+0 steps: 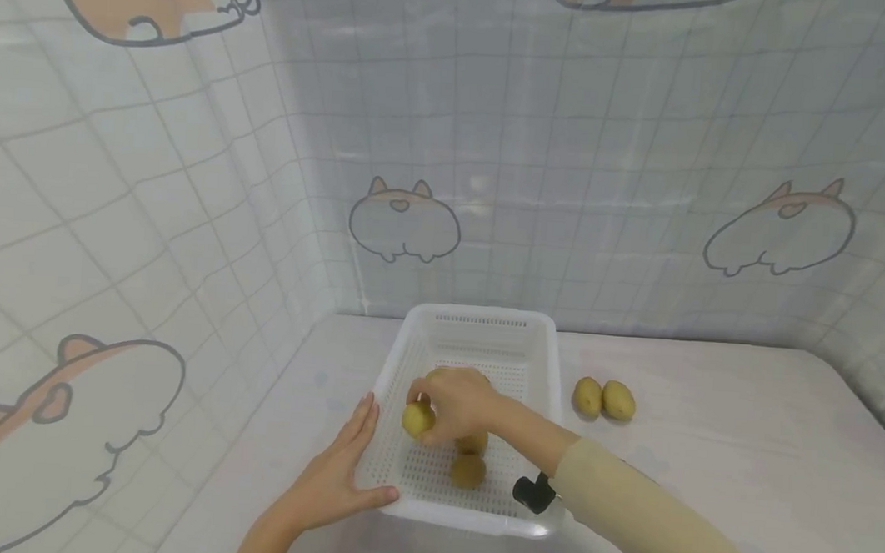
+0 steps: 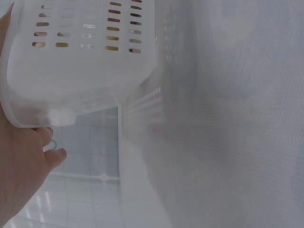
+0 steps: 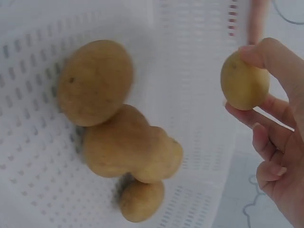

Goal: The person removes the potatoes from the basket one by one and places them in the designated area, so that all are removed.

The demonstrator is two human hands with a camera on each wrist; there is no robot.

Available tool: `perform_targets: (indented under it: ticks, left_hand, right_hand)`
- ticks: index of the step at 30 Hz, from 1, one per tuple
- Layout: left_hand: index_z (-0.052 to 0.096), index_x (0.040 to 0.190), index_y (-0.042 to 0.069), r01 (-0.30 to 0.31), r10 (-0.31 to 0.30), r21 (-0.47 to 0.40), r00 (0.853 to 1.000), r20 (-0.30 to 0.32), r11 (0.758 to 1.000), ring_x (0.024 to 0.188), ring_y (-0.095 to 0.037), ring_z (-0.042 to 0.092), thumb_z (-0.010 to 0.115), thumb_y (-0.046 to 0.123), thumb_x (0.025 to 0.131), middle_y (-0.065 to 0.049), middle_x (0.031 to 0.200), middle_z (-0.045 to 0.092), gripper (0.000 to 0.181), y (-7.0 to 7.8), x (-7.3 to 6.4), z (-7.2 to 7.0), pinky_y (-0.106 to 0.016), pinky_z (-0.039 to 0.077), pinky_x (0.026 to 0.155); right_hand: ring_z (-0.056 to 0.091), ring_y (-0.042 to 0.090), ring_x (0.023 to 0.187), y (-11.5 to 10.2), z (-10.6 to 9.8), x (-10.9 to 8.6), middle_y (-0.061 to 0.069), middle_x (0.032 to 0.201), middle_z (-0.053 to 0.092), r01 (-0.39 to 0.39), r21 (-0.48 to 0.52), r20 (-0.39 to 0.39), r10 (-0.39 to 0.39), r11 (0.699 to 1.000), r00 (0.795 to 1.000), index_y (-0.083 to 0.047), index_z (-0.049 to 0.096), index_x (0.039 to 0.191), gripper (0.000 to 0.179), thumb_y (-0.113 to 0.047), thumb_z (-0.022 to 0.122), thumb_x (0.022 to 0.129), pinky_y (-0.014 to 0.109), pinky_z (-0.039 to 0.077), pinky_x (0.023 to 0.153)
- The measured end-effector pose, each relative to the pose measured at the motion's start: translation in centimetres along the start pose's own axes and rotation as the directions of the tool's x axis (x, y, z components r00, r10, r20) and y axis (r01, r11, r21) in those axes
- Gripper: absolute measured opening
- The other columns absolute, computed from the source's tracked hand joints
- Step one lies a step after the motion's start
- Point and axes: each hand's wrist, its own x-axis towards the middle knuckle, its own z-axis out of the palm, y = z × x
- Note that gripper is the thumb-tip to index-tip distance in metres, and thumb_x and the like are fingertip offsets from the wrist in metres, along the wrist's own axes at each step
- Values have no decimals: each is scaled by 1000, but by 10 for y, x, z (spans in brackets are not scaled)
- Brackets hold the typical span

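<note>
A small yellow potato (image 1: 418,420) is pinched between the thumb and fingertips of my right hand (image 1: 460,404), above the left half of a white perforated plastic basket (image 1: 380,465). The right wrist view shows the same potato (image 3: 240,83) held apart from the others. Several potatoes lie close together on the basket floor, among them a large brown one (image 3: 97,83) and a small one (image 3: 141,200); my right hand partly covers them in the head view. My left hand (image 1: 330,481) rests against the basket's near left corner, fingers straight along the left rim and thumb at the front.
Two more potatoes, one (image 1: 588,397) beside the other (image 1: 620,400), lie on the white table (image 1: 711,458) to the basket's right. A tile-patterned curtain (image 1: 592,151) with cartoon dogs hangs behind and at both sides. A black wrist device (image 1: 533,492) sits under my right forearm.
</note>
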Motion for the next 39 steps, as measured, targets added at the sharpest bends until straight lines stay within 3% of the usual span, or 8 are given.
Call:
perform_targets:
  ticks: [6, 13, 21, 25, 32, 39]
  left_hand:
    - [12, 152, -1, -21, 21, 17, 1000, -17, 1000, 142, -38, 15, 75, 53, 77, -15, 160, 2, 112, 1, -1, 0, -62, 32, 103]
    - [14, 152, -2, -41, 41, 17, 999, -34, 999, 142, -40, 16, 76, 52, 76, -14, 161, 3, 112, 1, 0, 1, -64, 33, 101]
    - [13, 153, 0, -37, 38, 30, 999, -35, 999, 142, -39, 16, 76, 52, 76, -10, 161, 1, 112, 0, 0, 2, -63, 34, 101]
    - [12, 153, 2, -36, 37, 35, 999, -31, 999, 142, -39, 16, 75, 54, 76, -9, 161, 0, 112, 0, 0, 2, -63, 33, 101]
    - [13, 153, 1, -39, 40, 24, 999, -32, 999, 143, -38, 15, 75, 53, 76, -11, 161, 2, 112, 1, 0, 2, -63, 32, 103]
    - [12, 153, 0, -33, 33, 14, 999, -26, 999, 142, -39, 14, 75, 53, 76, -14, 161, 2, 113, 0, 0, 1, -64, 31, 103]
  right_hand:
    - [54, 5, 80, 0, -20, -13, -10, 98, 67, -41, 134, -123, 58, 990, 991, -25, 67, 110, 45, -41, 80, 70, 20, 46, 65]
    - [50, 3, 72, 1, -35, -27, -15, 95, 66, -62, 169, -249, 103, 984, 963, -27, 67, 109, 45, -42, 80, 69, 20, 45, 59]
    - [52, 8, 73, 5, -44, -38, -14, 94, 66, 7, 231, -426, 95, 973, 900, -22, 68, 111, 49, -40, 83, 68, 21, 45, 61]
    - [55, 13, 75, 8, -47, -41, -9, 96, 68, 63, 242, -507, 70, 968, 859, -16, 67, 111, 52, -38, 85, 68, 21, 45, 63]
    - [50, 10, 73, 15, -51, -45, -7, 96, 69, 138, 234, -617, 38, 962, 786, -16, 68, 109, 50, -32, 87, 66, 22, 43, 61]
    - [46, 9, 73, 16, -60, -48, -7, 97, 68, 176, 216, -655, 9, 960, 756, -17, 67, 111, 51, -31, 88, 66, 23, 39, 60]
